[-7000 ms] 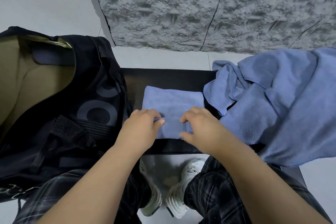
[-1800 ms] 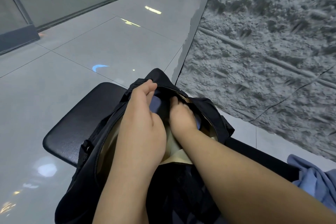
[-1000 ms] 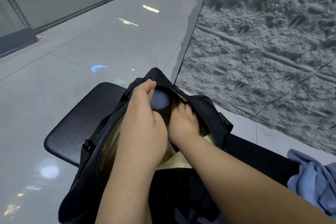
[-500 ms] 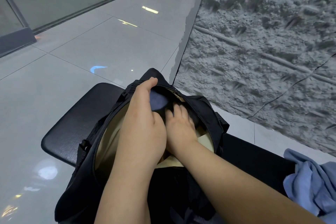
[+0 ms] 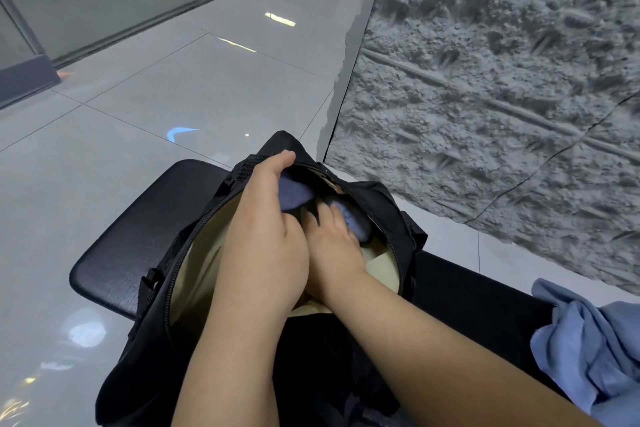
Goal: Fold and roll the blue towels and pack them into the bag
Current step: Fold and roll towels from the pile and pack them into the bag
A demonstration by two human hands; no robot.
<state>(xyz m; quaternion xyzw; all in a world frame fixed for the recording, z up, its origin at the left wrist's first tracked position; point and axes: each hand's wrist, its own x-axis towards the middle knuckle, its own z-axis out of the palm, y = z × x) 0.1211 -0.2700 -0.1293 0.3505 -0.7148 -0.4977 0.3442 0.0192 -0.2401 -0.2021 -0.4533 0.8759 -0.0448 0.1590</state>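
Note:
The black bag (image 5: 398,208) lies unzipped on the bench, its beige lining showing. Both my hands are inside its far end. My left hand (image 5: 263,239) grips a rolled blue towel (image 5: 292,192), thumb up at the bag's rim. My right hand (image 5: 332,243) rests beside it, its straight fingers pressing on a second blue roll (image 5: 355,222) against the bag's right wall. Several loose blue towels (image 5: 588,357) lie crumpled at the right end of the bench.
The black padded bench (image 5: 138,232) carries the bag and runs right to the towels. A rough grey stone wall (image 5: 485,80) stands close behind. Glossy grey floor tiles (image 5: 138,97) spread to the left, with a glass partition beyond.
The towel I was rolling on the bench is now inside the bag. Over the last second my right hand slid back a little, uncovering the second roll; my left hand kept its grip.

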